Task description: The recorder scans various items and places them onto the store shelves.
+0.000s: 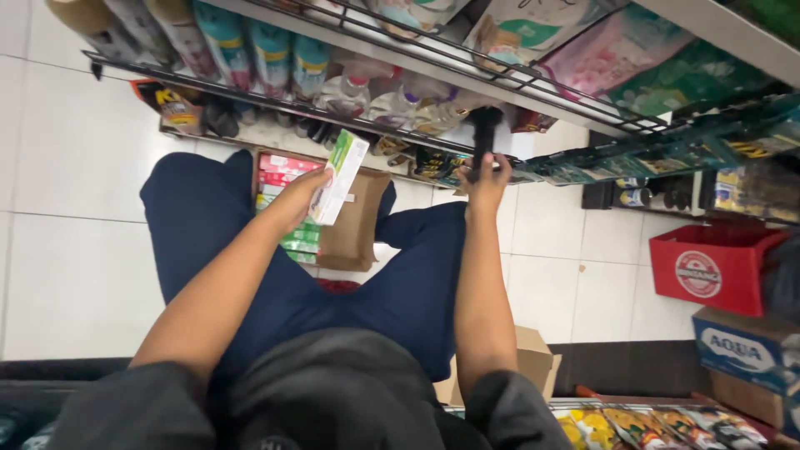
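Note:
I squat in front of a wire shop shelf (367, 117). My left hand (302, 198) grips a slim white and green carton (340, 177), raised above an open cardboard box (354, 229) that stands between my knees. That box holds several flat red and green cartons (287, 196). My right hand (483, 185) reaches up and is closed around a dark bottle (483, 133) at the front edge of the lower shelf.
The shelves above carry bottles, pouches and soft packs. A red crate (712, 265) and a blue carton (742, 346) stand on the white tiled floor at the right. A small cardboard box (533, 358) lies by my right elbow. Colourful packets (650, 425) fill the bottom right.

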